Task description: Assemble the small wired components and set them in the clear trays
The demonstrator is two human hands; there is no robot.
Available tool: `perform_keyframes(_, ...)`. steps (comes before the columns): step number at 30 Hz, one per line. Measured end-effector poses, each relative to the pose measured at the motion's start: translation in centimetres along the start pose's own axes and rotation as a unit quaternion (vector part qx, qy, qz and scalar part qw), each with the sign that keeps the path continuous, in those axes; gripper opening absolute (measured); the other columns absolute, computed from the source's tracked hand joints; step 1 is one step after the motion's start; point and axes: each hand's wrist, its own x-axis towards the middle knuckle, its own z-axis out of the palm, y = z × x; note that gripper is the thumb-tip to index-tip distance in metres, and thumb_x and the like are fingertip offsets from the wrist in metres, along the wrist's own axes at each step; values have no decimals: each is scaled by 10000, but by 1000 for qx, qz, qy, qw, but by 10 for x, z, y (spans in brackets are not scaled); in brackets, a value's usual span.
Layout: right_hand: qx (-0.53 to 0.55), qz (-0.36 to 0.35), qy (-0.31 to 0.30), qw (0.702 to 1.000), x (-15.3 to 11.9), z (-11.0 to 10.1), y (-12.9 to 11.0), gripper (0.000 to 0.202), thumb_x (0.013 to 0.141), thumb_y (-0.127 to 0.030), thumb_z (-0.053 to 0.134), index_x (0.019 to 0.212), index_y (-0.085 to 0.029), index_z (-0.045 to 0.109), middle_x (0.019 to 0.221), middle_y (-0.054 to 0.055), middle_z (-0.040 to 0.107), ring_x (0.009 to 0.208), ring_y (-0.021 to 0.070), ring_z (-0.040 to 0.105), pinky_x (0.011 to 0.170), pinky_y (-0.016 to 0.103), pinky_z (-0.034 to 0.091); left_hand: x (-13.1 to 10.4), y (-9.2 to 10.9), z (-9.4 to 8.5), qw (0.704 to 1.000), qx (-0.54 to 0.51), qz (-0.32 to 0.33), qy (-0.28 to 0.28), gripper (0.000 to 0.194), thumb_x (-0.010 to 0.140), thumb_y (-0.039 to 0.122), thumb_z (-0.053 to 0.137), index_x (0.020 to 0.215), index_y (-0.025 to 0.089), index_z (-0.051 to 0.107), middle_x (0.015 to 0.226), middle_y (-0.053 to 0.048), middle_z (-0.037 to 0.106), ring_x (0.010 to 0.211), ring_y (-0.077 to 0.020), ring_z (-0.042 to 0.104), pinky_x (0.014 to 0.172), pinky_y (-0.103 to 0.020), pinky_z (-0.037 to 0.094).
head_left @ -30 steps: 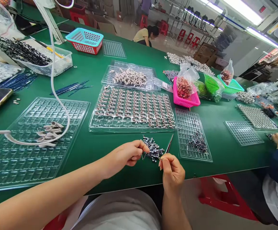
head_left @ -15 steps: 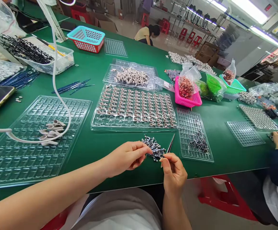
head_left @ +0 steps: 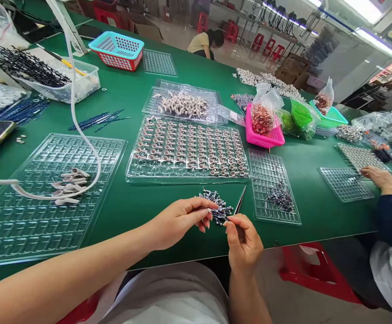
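Note:
Over the left edge of a pile of small dark-blue and silver parts (head_left: pixel 220 210) is my left hand (head_left: pixel 185 220), thumb and index finger pinched on something too small to make out. My right hand (head_left: pixel 245 240) sits at the pile's lower right, its thumb and index pressed together on a small dark piece. Pointed metal tweezers (head_left: pixel 240 200) lie just beyond my right fingertips. Behind the pile, a clear tray (head_left: pixel 182 173) carries rows of small beige cup-shaped parts.
Left, a clear tray (head_left: pixel 64 225) holds beige pieces, with a white cable (head_left: pixel 96 155) looping over it. Right, another tray (head_left: pixel 259 211) has dark parts beside a pink basket (head_left: pixel 265 140). A co-worker's hand (head_left: pixel 380 177) reaches over a tray at far right.
My left thumb and fingertips have shifted slightly over the pile, while my right hand has barely moved. The co-worker's hand has moved left over the far tray. The view has shifted slightly.

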Motion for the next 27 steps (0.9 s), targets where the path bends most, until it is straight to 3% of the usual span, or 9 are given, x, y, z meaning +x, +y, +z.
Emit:
perform_keyframes(11,-25,-76,-34,996,4,0,-5,129,894,-168,631,992,-246,663,878,23,693,810,163,660,694,285,537,2,-5,-1,1000,-26,4,-9,259,926,372,603,1051,146,625,960,-43,658,854,-153,635,767,-292,505)
perform_keyframes(23,-52,-104,-53,992,6,0,-8,142,891,-148,637,998,-239,657,885,15,694,752,135,650,582,230,500,4,-6,-3,999,-49,-6,-12,228,942,355,603,1049,153,614,998,-45,673,870,-145,651,762,-266,509)
perform_keyframes(27,-45,-106,-57,992,6,0,-9,152,891,-131,634,999,-236,655,887,8,693,768,129,648,610,225,504,4,-5,-3,999,-39,-2,-9,198,948,324,585,1042,152,610,999,-44,673,866,-140,654,762,-258,513)
